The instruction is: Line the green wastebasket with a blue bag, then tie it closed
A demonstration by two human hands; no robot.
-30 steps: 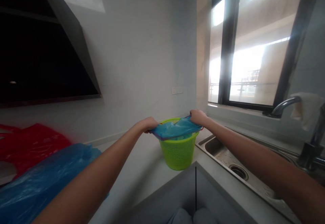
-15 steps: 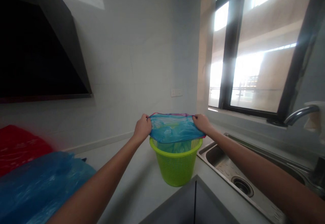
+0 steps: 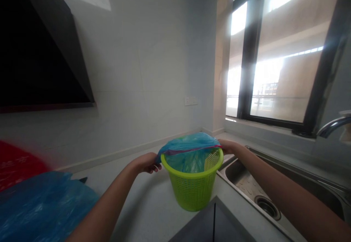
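My left hand (image 3: 146,162) and right hand (image 3: 228,146), fingers clamped on the blue bag (image 3: 189,144), have dropped; its mouth now wraps the green basket (image 3: 193,187) far rim.

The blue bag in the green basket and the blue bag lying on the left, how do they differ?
The blue bag in the basket is stretched open over the green basket, gripped by the left hand and right hand. The loose blue bag lies crumpled on the counter, untouched. Both are thin translucent blue plastic.
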